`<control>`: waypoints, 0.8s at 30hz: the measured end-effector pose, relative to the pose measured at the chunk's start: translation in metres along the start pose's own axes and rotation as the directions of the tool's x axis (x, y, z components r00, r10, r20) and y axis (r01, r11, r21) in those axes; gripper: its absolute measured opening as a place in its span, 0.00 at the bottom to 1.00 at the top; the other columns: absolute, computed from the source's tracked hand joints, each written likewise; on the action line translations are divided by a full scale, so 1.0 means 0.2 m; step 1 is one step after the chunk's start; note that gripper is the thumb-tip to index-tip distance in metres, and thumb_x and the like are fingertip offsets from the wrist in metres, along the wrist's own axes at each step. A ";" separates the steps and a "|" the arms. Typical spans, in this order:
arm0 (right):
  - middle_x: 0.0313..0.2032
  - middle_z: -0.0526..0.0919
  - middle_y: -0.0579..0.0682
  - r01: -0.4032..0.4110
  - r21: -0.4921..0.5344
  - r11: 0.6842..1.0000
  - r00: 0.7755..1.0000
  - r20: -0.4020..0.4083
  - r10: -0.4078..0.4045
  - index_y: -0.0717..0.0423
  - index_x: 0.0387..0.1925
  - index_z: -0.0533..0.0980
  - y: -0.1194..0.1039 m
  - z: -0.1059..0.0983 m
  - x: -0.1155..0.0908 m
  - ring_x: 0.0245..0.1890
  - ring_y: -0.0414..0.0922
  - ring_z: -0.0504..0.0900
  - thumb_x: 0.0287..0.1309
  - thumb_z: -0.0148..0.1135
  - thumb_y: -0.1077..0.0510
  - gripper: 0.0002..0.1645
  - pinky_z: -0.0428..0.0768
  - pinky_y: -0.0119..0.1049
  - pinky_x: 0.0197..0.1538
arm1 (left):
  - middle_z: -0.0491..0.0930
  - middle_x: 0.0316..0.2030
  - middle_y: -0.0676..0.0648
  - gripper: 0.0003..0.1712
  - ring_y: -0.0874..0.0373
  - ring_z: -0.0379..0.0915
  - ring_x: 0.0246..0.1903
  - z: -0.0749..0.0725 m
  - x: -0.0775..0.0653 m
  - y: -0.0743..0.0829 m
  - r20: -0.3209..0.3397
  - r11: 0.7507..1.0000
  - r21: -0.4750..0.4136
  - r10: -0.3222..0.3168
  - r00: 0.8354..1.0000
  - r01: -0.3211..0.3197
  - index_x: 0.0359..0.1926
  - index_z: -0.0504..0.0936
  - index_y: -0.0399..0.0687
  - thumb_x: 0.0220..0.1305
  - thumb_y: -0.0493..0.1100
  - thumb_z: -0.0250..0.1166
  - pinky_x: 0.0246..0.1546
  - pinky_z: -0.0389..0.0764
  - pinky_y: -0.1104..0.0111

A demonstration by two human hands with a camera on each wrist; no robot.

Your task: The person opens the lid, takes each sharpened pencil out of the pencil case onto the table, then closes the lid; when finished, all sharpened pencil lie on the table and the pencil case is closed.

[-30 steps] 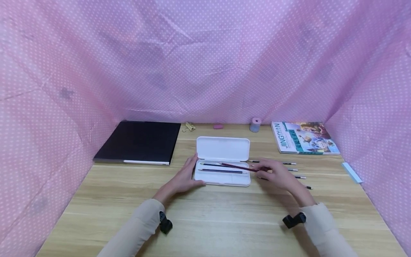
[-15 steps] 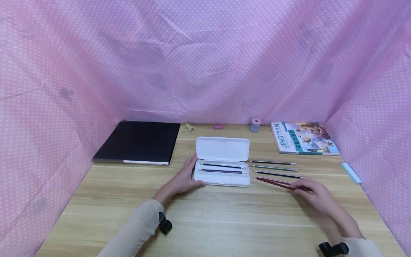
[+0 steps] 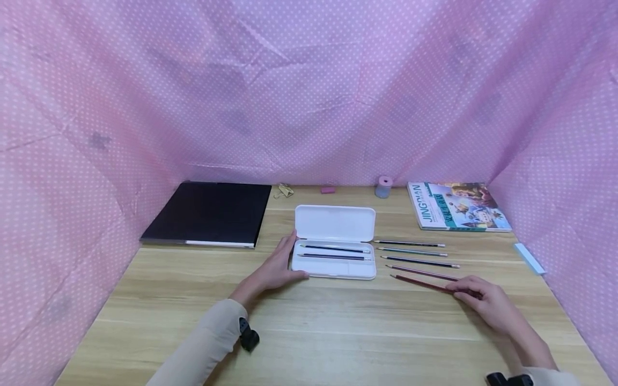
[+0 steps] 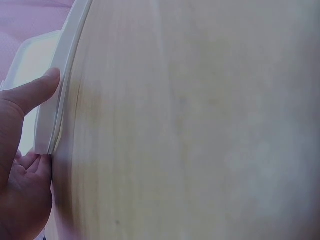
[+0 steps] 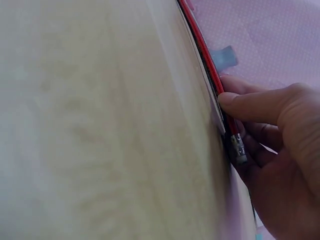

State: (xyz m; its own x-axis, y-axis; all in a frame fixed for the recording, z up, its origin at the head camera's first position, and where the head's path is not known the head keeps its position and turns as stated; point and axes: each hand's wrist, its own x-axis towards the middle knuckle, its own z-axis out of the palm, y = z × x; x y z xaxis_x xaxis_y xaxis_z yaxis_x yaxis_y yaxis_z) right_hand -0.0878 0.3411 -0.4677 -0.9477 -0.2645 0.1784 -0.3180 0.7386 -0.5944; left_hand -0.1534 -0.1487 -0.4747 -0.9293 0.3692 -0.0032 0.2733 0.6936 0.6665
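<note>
A white pencil case [image 3: 338, 272] lies with its lid raised, and two dark pencils [image 3: 333, 257] rest side by side inside. My left hand [image 3: 274, 268] holds the case by its left end. In the left wrist view its thumb [image 4: 42, 90] is against the front side of the case. Off to the right, my right hand [image 3: 487, 300] pinches a red pencil [image 3: 420, 282] near its eraser end, low over the table. The right wrist view shows the pencil's metal ferrule [image 5: 237, 144] beneath the thumb.
Several pencils [image 3: 419, 262] lie in a row right of the case. A black folder [image 3: 212, 212] is at back left, a magazine [image 3: 458, 206] at back right. Along the back stand a binder clip [image 3: 285, 190], pink eraser [image 3: 328, 190] and small cylinder [image 3: 383, 187]. A light-blue strip [image 3: 529, 259] lies far right.
My right hand has carried the red pencil from over the case to the right, down to the near end of the pencil row. The left hand stays at the case.
</note>
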 end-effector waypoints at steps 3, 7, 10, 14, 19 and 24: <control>0.38 0.81 0.41 -0.025 -0.011 1.000 1.000 0.007 0.025 0.42 0.39 0.82 0.01 0.00 -0.01 0.41 0.26 0.73 0.55 0.62 0.63 0.13 0.65 0.16 0.42 | 0.51 0.67 0.49 0.68 0.58 0.48 0.65 0.00 0.00 0.00 0.001 1.000 0.002 -0.007 1.000 0.007 0.72 0.33 0.53 0.43 0.64 0.70 0.65 0.53 0.60; 0.38 0.81 0.40 -0.031 -0.017 0.999 1.000 0.003 0.031 0.42 0.39 0.82 0.02 0.00 -0.01 0.41 0.25 0.72 0.55 0.62 0.62 0.13 0.65 0.16 0.41 | 0.50 0.67 0.49 0.68 0.58 0.46 0.66 0.00 0.00 0.00 0.002 1.000 -0.002 -0.014 1.000 0.014 0.72 0.33 0.54 0.43 0.64 0.70 0.65 0.53 0.60; 0.37 0.81 0.40 -0.020 -0.022 1.000 1.000 -0.009 0.020 0.42 0.39 0.82 0.02 0.01 -0.01 0.40 0.25 0.72 0.54 0.63 0.63 0.13 0.65 0.16 0.41 | 0.50 0.67 0.50 0.68 0.59 0.46 0.66 0.00 0.00 0.00 0.006 1.000 -0.003 -0.019 1.000 0.019 0.72 0.32 0.54 0.43 0.63 0.70 0.65 0.53 0.60; 0.37 0.81 0.40 -0.017 -0.022 1.000 1.000 -0.021 0.017 0.42 0.39 0.82 0.03 0.02 -0.02 0.40 0.25 0.72 0.54 0.63 0.63 0.14 0.65 0.16 0.41 | 0.50 0.67 0.49 0.68 0.59 0.47 0.65 0.00 0.00 0.00 0.008 1.000 0.003 -0.020 1.000 0.020 0.72 0.32 0.55 0.43 0.63 0.70 0.65 0.53 0.60; 0.38 0.81 0.41 -0.010 -0.010 1.000 0.999 -0.041 0.009 0.43 0.39 0.82 0.03 0.02 -0.02 0.41 0.24 0.71 0.53 0.63 0.64 0.14 0.65 0.15 0.42 | 0.51 0.67 0.49 0.68 0.59 0.47 0.65 0.01 0.00 -0.01 0.004 1.000 0.007 -0.013 1.000 0.013 0.72 0.33 0.54 0.43 0.64 0.70 0.64 0.54 0.60; 0.38 0.81 0.45 0.017 0.041 0.999 0.997 -0.073 -0.014 0.47 0.38 0.82 0.01 0.01 -0.01 0.41 0.24 0.72 0.51 0.64 0.67 0.14 0.67 0.13 0.43 | 0.50 0.67 0.49 0.68 0.58 0.47 0.65 0.00 0.00 -0.01 0.002 1.000 0.001 -0.013 1.000 0.013 0.72 0.33 0.54 0.43 0.64 0.70 0.64 0.53 0.60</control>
State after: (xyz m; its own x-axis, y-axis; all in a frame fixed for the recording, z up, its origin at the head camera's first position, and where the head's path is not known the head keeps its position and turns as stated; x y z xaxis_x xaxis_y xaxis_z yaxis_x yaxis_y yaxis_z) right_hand -0.0864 0.3422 -0.4720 -0.9425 -0.2286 0.2438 -0.3328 0.7082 -0.6227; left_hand -0.1538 -0.1497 -0.4769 -0.9322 0.3617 -0.0134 0.2617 0.6990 0.6655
